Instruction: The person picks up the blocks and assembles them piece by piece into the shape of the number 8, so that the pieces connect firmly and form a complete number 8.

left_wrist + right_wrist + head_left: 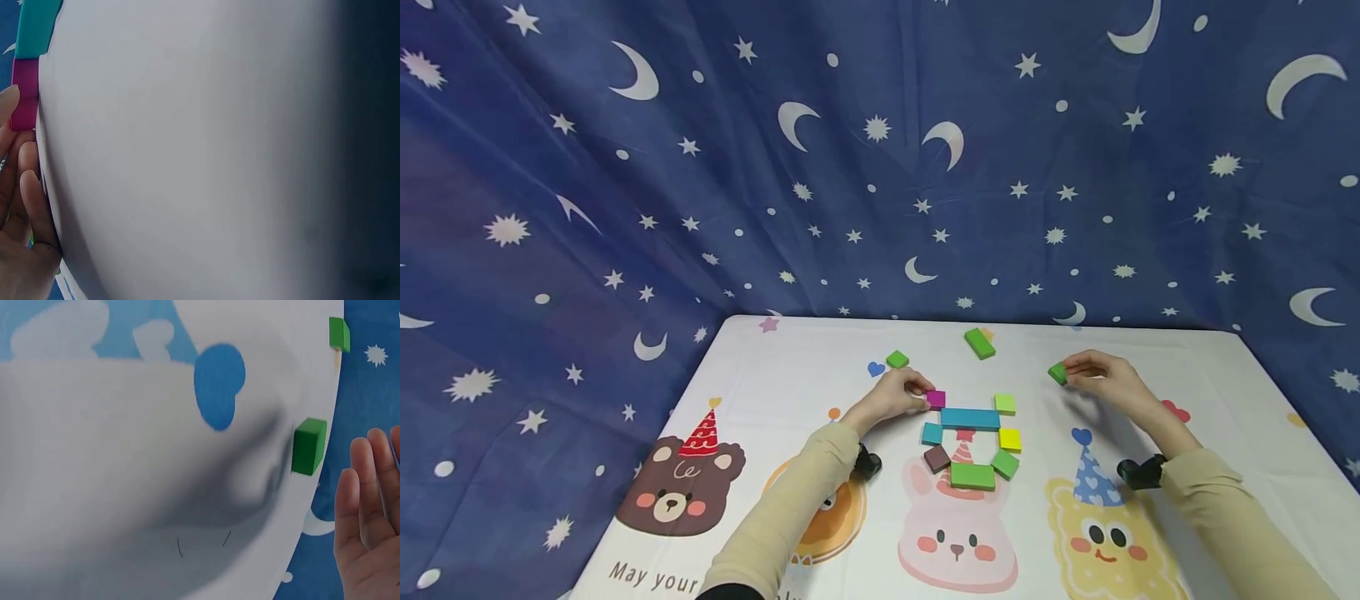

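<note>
Smooth magenta square-faced block (pixel 936 400): at the left hand's (pixel 891 396) fingertips, against the left end of a long flat blue bar (pixel 970 419); material not determinable.
Left hand state: thumb and finger pinch the magenta block.
Pieces set down, right of and nearer than the left fingertips: blue bar, yellow square block (pixel 1010 440), mid-green square block (pixel 1005 465), long green bar (pixel 972 476), brown square block (pixel 937 458), small blue square block (pixel 932 433); together they enclose bare cloth.
Yellow-green square block (pixel 1005 404): set at the bar end farther from the left hand.
Right hand (pixel 1108 382) state: released, visible fingers extended; the right wrist view shows a gap between them and the dark green block (pixel 1057 373), just left of the fingertips.
Pieces outside the arrangement: dark green block; small green block (pixel 897 359), just beyond the left hand; oblong green block (pixel 980 343), beyond and between both hands.
Progress, judged: arrangement well advanced; positioning the magenta block appears to be the current step. Three outlying green pieces remain unplaced; whether they belong cannot be told.
Support: white printed tablecloth (pixel 820 358), beneath both hands.
Backdrop: dark blue star-and-moon curtain (pixel 850 83), beyond both hands.
</note>
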Action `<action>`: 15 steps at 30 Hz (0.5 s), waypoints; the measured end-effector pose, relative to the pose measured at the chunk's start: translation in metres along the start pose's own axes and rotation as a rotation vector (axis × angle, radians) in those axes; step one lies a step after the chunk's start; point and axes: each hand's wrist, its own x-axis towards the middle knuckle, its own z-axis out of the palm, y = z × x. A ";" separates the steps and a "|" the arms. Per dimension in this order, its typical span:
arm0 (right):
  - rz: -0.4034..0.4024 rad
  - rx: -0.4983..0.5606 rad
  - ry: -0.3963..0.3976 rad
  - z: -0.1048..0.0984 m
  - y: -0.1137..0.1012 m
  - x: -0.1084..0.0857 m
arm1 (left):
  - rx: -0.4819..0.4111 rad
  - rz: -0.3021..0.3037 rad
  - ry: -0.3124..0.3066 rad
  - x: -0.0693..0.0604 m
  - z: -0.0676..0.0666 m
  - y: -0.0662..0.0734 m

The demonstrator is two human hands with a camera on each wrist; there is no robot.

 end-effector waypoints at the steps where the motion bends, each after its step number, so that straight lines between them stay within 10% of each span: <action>1: -0.003 0.002 0.003 -0.001 0.001 0.000 | 0.002 0.003 -0.001 0.000 0.000 0.000; 15: 0.016 0.020 0.085 -0.004 0.020 0.007 | -0.012 -0.003 -0.009 0.001 -0.001 0.000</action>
